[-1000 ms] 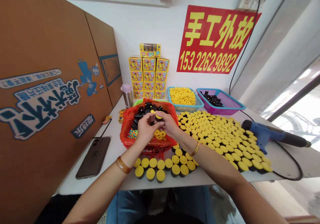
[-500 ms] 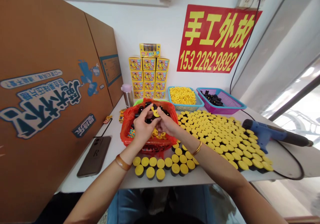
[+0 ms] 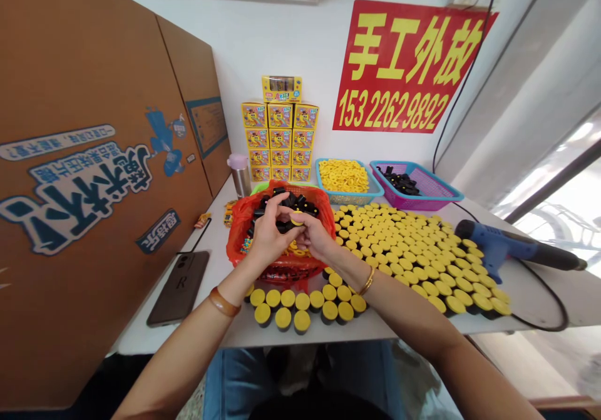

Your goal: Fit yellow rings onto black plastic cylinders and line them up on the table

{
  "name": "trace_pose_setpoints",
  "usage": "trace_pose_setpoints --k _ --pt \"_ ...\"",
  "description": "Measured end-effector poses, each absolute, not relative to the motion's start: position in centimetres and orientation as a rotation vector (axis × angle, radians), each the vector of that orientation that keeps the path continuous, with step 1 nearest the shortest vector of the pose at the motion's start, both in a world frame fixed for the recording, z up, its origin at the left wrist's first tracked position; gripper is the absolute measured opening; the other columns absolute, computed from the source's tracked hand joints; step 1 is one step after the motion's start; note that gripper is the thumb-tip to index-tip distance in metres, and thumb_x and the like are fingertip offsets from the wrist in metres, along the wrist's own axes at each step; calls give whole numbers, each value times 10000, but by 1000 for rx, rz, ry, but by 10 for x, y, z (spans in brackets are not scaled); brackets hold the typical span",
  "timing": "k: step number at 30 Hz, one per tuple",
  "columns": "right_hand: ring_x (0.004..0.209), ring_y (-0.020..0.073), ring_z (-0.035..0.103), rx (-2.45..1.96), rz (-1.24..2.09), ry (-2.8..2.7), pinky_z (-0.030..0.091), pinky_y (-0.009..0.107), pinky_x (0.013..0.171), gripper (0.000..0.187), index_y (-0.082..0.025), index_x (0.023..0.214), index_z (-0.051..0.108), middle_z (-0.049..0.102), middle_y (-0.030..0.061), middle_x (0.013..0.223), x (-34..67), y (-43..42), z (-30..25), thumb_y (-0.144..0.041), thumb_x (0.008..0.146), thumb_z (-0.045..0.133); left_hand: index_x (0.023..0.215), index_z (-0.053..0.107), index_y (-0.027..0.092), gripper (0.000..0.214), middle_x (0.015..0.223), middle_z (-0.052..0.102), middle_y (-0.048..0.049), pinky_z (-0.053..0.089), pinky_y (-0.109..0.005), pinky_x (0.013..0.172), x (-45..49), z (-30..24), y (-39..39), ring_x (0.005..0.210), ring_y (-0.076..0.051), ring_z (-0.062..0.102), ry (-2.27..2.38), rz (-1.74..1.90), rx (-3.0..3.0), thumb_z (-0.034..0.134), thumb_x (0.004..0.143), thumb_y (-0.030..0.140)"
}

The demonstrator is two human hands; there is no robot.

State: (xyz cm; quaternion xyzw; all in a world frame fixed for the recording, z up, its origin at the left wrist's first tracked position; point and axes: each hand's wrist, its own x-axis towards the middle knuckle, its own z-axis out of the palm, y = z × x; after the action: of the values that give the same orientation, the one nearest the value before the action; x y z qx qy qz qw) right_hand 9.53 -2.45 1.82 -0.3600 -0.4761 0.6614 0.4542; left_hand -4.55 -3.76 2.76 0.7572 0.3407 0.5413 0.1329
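A yellow-capped black cylinder sits pinched between the left hand and the right hand at center frame, its flat yellow face tilted upward. Loose black cylinders heap in a red plastic bag just behind, with yellow rings lying beneath the fingers. Yellow-topped cylinders stand upright, packed in rows across the worktop right of the bag.

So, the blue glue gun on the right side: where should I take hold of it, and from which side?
Take the glue gun by its blue handle, coming from the near table edge. The handle points toward you, while the long dark end stretches right, so keep your hand off that. Mind the yellow-topped pieces beside the handle.
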Motion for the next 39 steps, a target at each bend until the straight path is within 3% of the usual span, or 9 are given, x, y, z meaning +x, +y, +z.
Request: trace_pose_setpoints --k 5,10,14,17,22,27,30,33,39 --pt "415 100 399 -858 1837 -1143 386 229 402 355 -197 807 577 457 -54 498 96 -26 21 -548 769 613 1283 569 230 537 1097 688 -61 542 -340 895 -50 32 -38 977 -183 662 962 1475 2365 705 773 135" --pt "374 93 331 -891 1651 -1052 327 226 375 367 -196 788 556 400 -61 458 87 -30 17 -544 882 487 1391 451 224 750 948 679 -17 549 -305 826 -49 33 -42 852 -156 654 986 1447 2258 737 707 112" --pt "582 137 597 -840 1774 -1364 476 241 513 512 -197 1078 610 626 15 711 97 -31 24 -644 927 411 1314 562 215 585 1018 679 -54 534 -329 853 -65 39 -65 898 -178 647 1047 1455 2259 719 751 174" --pt "653 136 643 -849 1679 -1447 510 243 567 516 -211 1203 582 671 26 807 122 -25 33 -624 914 474 1173 673 215 383 1034 669 -68 530 -315 816 -96 33 -102 910 -189 638 1213 1429 2226 708 797 277" --pt "582 97 597 -1045 1314 -1482 501 215 572 245 -182 1001 668 668 7 720 155 -2 26 -337 812 684 1068 694 198 285 936 687 -44 515 -268 615 -149 -27 -165 661 -142 600 1796 1325 2049 658 823 338" --pt "640 131 620 -1234 996 -1967 489 248 626 95 -148 838 721 684 37 726 141 12 7 -173 772 657 1211 605 196 431 956 736 -40 577 -288 689 -154 -77 -179 733 -168 688 1753 1051 1914 633 795 305" --pt "802 171 645 -1288 673 -2393 471 259 720 173 -152 918 746 697 68 900 126 8 1 -172 750 708 1269 558 192 494 1042 732 -51 579 -275 697 -152 -72 -175 723 -148 697 1631 994 1934 546 775 187" --pt "884 183 624 -1330 442 -2521 445 260 749 306 -178 1071 729 645 96 1074 117 0 -3 -305 793 732 1032 679 195 323 965 728 -48 542 -259 632 -156 -47 -162 652 -137 663 1695 1019 2092 497 769 148" --pt "703 121 561 -1085 653 -2638 383 222 647 57 -142 806 733 657 35 815 112 1 -10 -126 765 697 883 740 209 260 902 727 -58 529 -306 752 -141 5 -65 791 -194 665 1534 1072 2367 499 792 170"
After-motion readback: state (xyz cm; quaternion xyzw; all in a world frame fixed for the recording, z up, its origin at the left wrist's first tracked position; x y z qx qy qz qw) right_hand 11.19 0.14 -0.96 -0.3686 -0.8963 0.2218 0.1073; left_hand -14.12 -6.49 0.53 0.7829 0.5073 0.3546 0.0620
